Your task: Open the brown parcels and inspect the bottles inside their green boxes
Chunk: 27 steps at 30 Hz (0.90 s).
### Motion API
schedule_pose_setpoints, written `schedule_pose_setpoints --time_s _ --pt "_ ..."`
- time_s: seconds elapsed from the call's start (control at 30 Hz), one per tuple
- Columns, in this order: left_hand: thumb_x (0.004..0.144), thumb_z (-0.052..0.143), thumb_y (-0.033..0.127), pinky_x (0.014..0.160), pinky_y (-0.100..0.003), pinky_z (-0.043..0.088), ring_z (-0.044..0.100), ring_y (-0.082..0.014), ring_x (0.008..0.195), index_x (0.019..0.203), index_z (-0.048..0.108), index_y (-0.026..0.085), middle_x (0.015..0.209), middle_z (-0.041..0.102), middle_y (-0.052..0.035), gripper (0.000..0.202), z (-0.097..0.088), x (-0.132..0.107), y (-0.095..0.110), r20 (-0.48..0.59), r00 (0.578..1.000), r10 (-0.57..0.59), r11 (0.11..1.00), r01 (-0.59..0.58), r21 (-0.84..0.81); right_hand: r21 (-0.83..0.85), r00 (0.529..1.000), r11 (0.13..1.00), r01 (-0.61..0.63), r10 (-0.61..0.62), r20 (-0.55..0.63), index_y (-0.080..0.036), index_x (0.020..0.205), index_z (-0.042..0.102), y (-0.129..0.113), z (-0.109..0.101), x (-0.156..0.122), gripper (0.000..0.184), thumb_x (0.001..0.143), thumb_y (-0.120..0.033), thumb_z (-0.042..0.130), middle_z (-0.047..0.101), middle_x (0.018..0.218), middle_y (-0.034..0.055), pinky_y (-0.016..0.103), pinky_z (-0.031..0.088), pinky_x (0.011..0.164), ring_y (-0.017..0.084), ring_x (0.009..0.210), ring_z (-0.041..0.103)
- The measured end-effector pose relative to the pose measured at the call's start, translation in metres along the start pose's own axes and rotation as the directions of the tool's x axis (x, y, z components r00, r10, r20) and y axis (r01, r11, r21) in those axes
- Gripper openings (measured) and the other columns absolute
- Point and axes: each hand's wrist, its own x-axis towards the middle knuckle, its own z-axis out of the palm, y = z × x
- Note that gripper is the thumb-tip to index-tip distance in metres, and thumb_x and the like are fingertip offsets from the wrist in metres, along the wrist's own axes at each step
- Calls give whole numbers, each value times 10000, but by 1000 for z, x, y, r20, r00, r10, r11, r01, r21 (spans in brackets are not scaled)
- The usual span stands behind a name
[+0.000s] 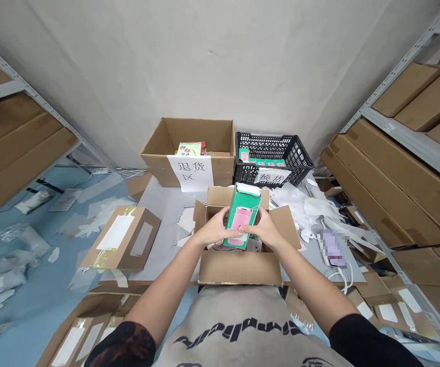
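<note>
Left hand (215, 228) and right hand (264, 228) are both on a green box (242, 219) printed with a pink bottle. The box is tilted, white top end up and leaning right, and its lower end sits in the mouth of an open carton (240, 267). Can't tell if it touches the carton's bottom. Fingers (239, 230) are clamped on the box from both sides, with the right hand's across its front face near the lower end.

The carton stands on the near edge of the counter (158, 224), flaps out. A brown parcel (122, 238) with a white label lies left of it. White packing paper (292, 201) is piled to the right, beside a blurred purple item (332, 246).

At the back are a cardboard box (187, 137) with a paper sign (190, 173) and a black plastic crate (273, 153) with its own sign (272, 176). Crate holds pink-and-green packs (261, 161). Loaded shelves (407, 178) run along the right side. Packaging litters the blue floor (1, 214).
</note>
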Motion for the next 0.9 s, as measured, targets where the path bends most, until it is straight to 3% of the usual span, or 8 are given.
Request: schedule_pose_setpoints --time_s 0.13,0.2,0.3,0.4,0.47,0.57,0.73,0.9 --pt "565 908 336 938 -446 530 636 -289 1093 1295 521 182 1256 635 -127 840 4 3 -2 -40 999 11 999 -13 -41 -90 996 996 3 5 88 -238 1278 487 -5 0 1 730 659 -405 836 620 1224 70 405 501 937 237 1080 606" --pt "561 911 338 960 -451 515 631 -292 1108 1278 532 181 1252 638 -127 827 7 4 -9 -103 994 32 999 -32 5 -222 999 974 35 -31 25 -239 1279 496 -13 -2 -1 658 722 -429 790 601 1232 79 413 503 922 234 1078 591" --pt "577 901 353 956 -450 512 632 -286 1101 1276 526 181 1250 638 -127 812 7 5 -21 -184 981 59 997 -48 61 -490 964 859 152 -238 -119 -241 1159 574 -38 -4 -8 360 849 -393 676 607 1134 79 433 493 903 235 1036 572" --pt "588 895 364 962 -451 503 627 -284 1105 1276 519 186 1251 634 -119 804 6 5 -28 -218 972 90 994 -73 85 -655 897 649 388 -428 107 -239 983 651 -66 -3 -14 115 933 -272 553 635 1009 71 441 477 903 229 975 568" --pt "592 890 374 975 -453 491 619 -287 1114 1287 510 191 1248 630 -110 813 7 4 -29 -223 969 109 990 -86 112 -657 837 547 519 -482 261 -242 1022 669 -78 -2 -13 169 940 -214 523 652 1054 75 448 474 912 232 992 569" --pt "587 888 385 980 -451 481 611 -295 1121 1295 498 186 1235 628 -108 833 9 0 -28 -222 967 123 980 -83 183 -653 795 495 574 -527 299 -237 1145 654 -86 -4 -3 264 945 -176 492 645 1182 88 476 457 957 247 1087 555" --pt "613 868 392 974 -437 486 609 -289 1130 1309 471 194 1249 623 -100 825 15 -8 -23 -179 976 120 961 -69 268 -633 829 536 559 -355 432 -267 1131 679 -100 -18 20 280 939 -188 491 691 1103 50 447 455 927 239 1021 584" --pt "644 845 367 945 -417 497 616 -280 1108 1283 481 200 1245 622 -92 755 15 -11 -26 -130 980 153 941 -104 322 -622 750 507 597 -79 656 -225 1134 684 -118 -29 35 313 823 -238 646 627 990 62 376 471 821 220 906 573"
